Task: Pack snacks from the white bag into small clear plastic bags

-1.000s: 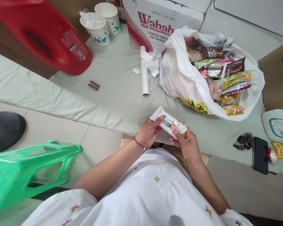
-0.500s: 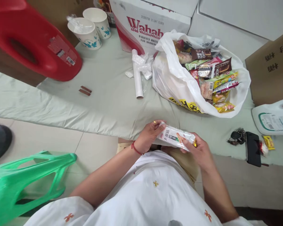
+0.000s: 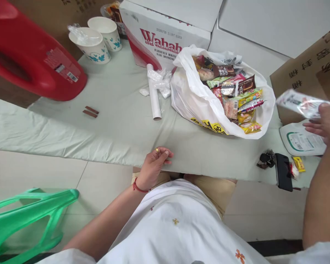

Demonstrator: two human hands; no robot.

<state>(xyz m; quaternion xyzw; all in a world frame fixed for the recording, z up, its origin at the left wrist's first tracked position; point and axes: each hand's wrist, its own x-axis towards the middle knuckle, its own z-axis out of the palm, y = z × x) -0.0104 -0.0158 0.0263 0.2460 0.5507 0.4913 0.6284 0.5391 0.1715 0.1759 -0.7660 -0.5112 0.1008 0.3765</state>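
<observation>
At the far right my right hand (image 3: 326,124) is raised above the table edge. It grips a white, clear-wrapped snack packet (image 3: 302,102) by its right end, in front of a brown carton and over a white jug (image 3: 304,137). My left hand (image 3: 155,165) is near the front edge of the table, its fingers curled together and nothing visible in them. Behind it, a white plastic bag (image 3: 187,99) stands with its mouth spread, full of small wrapped snacks (image 3: 231,90).
On the cloth lie a white cardboard tube (image 3: 154,95), crumpled clear plastic (image 3: 163,82) and two brown strips (image 3: 90,111). Two paper cups (image 3: 89,46) and a red jug (image 3: 52,66) stand left. A phone (image 3: 283,172) and keys (image 3: 266,159) lie right. A green stool (image 3: 44,205) is below.
Both hands held the snack packet before. My left hand has let go and moved slightly left, while my right hand has carried the packet up and far to the right.
</observation>
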